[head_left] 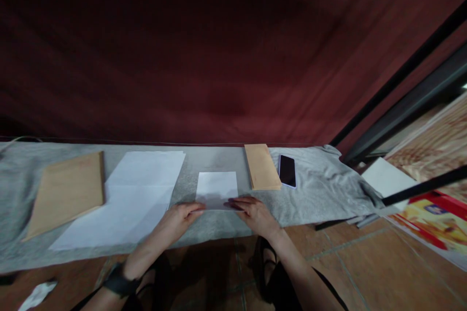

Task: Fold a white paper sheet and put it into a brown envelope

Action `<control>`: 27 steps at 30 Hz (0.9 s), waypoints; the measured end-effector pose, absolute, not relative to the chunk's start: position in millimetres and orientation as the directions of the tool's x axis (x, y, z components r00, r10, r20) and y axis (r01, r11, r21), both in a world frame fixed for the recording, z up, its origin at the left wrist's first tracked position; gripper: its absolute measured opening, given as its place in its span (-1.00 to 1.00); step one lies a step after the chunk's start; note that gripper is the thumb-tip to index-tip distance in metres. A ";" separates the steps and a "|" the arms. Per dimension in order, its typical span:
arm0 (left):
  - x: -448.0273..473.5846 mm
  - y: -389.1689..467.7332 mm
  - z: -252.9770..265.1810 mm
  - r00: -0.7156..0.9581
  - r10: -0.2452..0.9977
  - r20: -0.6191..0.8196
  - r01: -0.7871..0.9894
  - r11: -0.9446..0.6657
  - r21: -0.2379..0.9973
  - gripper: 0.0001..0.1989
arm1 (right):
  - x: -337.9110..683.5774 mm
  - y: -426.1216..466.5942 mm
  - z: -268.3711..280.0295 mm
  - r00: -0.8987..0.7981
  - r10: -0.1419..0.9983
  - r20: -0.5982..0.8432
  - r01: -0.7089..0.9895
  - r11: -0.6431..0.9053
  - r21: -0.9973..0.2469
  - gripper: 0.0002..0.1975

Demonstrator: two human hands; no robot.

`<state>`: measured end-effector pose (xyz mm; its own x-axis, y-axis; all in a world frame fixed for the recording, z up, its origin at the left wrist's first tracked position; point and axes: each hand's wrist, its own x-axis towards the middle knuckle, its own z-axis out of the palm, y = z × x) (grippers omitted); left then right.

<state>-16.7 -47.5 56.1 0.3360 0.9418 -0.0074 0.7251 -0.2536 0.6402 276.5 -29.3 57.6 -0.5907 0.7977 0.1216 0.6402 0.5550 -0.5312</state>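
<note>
A small white sheet of paper (217,185) lies in front of me, with its near edge slightly raised. My left hand (183,215) pinches the near left corner of this sheet between thumb and fingers. At the near right corner, my right hand (256,214) grips the same edge, its fingers stretched over the paper's top face. Its thumb is partly hidden. Left of my left hand are large white sheets (142,184) with a crease across them. A stack of brown envelopes (263,167) rests beyond my right hand.
A large brown envelope stack (69,184) overlaps the white sheets at the left. The phone (287,171) lies right of the smaller envelopes. A grey cloth (321,184) covers the table. Behind it hangs a dark red curtain (219,58); black metal bars (408,68) stand at the right.
</note>
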 end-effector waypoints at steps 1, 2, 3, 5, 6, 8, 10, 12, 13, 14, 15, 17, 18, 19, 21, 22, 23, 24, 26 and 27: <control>-16.6 -47.3 56.3 0.331 0.943 -0.017 0.724 -0.242 0.646 -0.65 | 276.3 -28.6 58.2 -0.589 0.800 0.114 0.639 0.547 -0.541 -0.59; -16.8 -46.7 55.8 0.324 0.946 -0.020 0.724 -0.234 0.649 -0.66 | 276.1 -27.8 59.0 -0.587 0.803 0.105 0.640 0.539 -0.548 -0.59; -17.5 -46.0 54.7 0.318 0.948 -0.017 0.725 -0.232 0.649 -0.67 | 275.8 -27.1 59.6 -0.583 0.806 0.098 0.643 0.532 -0.551 -0.60; -19.9 -44.0 51.0 0.321 0.947 -0.013 0.726 -0.238 0.645 -0.70 | 275.0 -26.0 60.1 -0.579 0.810 0.095 0.648 0.527 -0.549 -0.61; -21.3 -43.0 48.7 0.327 0.945 -0.015 0.726 -0.241 0.644 -0.70 | 274.6 -25.6 59.9 -0.575 0.812 0.097 0.651 0.527 -0.547 -0.61; -24.0 -41.2 44.7 0.343 0.939 -0.017 0.723 -0.252 0.644 -0.73 | 274.1 -25.0 58.8 -0.564 0.819 0.102 0.657 0.521 -0.545 -0.60; -25.7 -40.0 43.1 0.344 0.939 -0.010 0.725 -0.259 0.638 -0.74 | 274.2 -24.4 57.7 -0.557 0.824 0.098 0.659 0.512 -0.551 -0.57; -25.5 -39.7 45.0 0.331 0.944 -0.018 0.734 -0.245 0.634 -0.74 | 274.6 -23.8 57.3 -0.568 0.817 0.094 0.639 0.511 -0.575 -0.55; -24.8 -39.8 47.3 0.319 0.947 -0.030 0.739 -0.229 0.634 -0.72 | 274.9 -23.5 57.4 -0.577 0.811 0.095 0.622 0.512 -0.592 -0.56; -23.6 -40.1 50.0 0.305 0.951 -0.045 0.743 -0.208 0.636 -0.71 | 275.1 -23.2 57.6 -0.583 0.806 0.101 0.604 0.513 -0.610 -0.57; -22.2 -40.5 53.0 0.291 0.955 -0.059 0.747 -0.188 0.638 -0.69 | 275.2 -23.1 58.0 -0.582 0.806 0.108 0.589 0.509 -0.627 -0.61; -19.3 -41.3 58.5 0.264 0.961 -0.079 0.754 -0.155 0.638 -0.65 | 275.2 -22.9 58.7 -0.553 0.825 0.120 0.586 0.487 -0.648 -0.67; -18.1 -41.6 60.4 0.255 0.963 -0.087 0.758 -0.143 0.636 -0.64 | 275.1 -22.9 58.9 -0.536 0.836 0.120 0.593 0.474 -0.651 -0.69; -17.2 -41.6 61.6 0.249 0.964 -0.093 0.762 -0.135 0.633 -0.63 | 275.0 -22.9 58.9 -0.521 0.845 0.121 0.600 0.463 -0.652 -0.71; -16.8 -41.1 61.8 0.246 0.964 -0.099 0.769 -0.131 0.626 -0.62 | 274.8 -22.7 58.5 -0.502 0.856 0.119 0.613 0.450 -0.649 -0.72; -17.3 -40.6 61.1 0.247 0.964 -0.102 0.771 -0.132 0.623 -0.62 | 274.7 -22.4 58.1 -0.498 0.860 0.114 0.618 0.444 -0.649 -0.73; -18.0 -40.0 60.2 0.250 0.963 -0.105 0.772 -0.133 0.621 -0.62 | 274.7 -22.0 57.7 -0.497 0.862 0.105 0.621 0.437 -0.650 -0.74; -19.0 -39.3 59.1 0.254 0.961 -0.111 0.772 -0.133 0.621 -0.63 | 274.6 -21.5 57.4 -0.498 0.862 0.093 0.624 0.430 -0.652 -0.75; -21.1 -37.7 57.6 0.265 0.957 -0.122 0.767 -0.132 0.628 -0.64 | 274.3 -20.4 57.4 -0.506 0.860 0.067 0.628 0.420 -0.655 -0.76; -21.9 -36.9 57.2 0.270 0.955 -0.126 0.762 -0.132 0.634 -0.65 | 274.0 -19.9 57.8 -0.510 0.858 0.062 0.628 0.421 -0.655 -0.75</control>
<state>-21.9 -36.9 57.2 0.2703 0.9545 -0.1256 0.7622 -0.1325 0.6336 274.0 -19.9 57.8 -0.5103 0.8578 0.0620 0.6279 0.4209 -0.6546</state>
